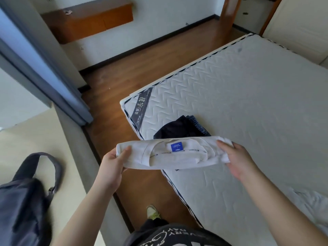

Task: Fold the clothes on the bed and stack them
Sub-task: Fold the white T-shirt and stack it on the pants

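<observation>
A folded white T-shirt is held in the air over the near edge of the mattress. Its left end is pinched by the left hand, thumb on top; its right end is gripped by the right hand, whose fingers are hidden beneath the cloth. A blue neck label is seen, its print too small to read. Behind the shirt, a stack of dark folded clothes lies on the mattress, partly covered from view. A white garment is cut off at the right edge.
</observation>
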Motion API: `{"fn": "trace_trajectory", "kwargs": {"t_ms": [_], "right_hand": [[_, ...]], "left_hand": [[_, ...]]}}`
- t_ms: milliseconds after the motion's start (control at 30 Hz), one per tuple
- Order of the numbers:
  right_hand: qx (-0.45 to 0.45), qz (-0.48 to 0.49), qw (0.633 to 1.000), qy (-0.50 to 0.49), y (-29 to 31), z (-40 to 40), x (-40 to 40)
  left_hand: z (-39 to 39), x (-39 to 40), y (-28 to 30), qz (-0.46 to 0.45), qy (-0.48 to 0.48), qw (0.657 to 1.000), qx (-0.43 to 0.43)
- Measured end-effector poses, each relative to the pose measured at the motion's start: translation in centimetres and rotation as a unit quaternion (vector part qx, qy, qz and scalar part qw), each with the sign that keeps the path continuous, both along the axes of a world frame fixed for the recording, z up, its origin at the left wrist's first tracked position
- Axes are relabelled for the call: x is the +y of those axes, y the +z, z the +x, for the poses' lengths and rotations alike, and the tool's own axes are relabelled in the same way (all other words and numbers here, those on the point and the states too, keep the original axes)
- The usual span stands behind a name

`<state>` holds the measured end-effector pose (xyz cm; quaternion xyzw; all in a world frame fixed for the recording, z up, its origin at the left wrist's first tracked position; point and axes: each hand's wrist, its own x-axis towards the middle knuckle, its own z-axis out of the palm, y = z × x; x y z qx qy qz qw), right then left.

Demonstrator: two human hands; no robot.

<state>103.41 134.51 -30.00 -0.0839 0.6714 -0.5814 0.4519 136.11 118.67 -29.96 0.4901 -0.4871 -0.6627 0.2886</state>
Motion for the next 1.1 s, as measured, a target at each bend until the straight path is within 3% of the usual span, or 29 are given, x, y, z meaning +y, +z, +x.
{"fn": "trace_trajectory", "kwargs": {"t_ms": [467,1100], "right_hand": [[0.017,-0.009,0.999,0.043,1.0,4.8,-16.9],[0.019,0.070,0.992,0.102,-3.3,-4.2,-37.3]], "left_hand": [[6.1,-12.9,0.3,-0.004,0.050,0.998,0.038],[-2.3,-28.7,-2.8,0.061,0.119,0.991,-0.001]]}}
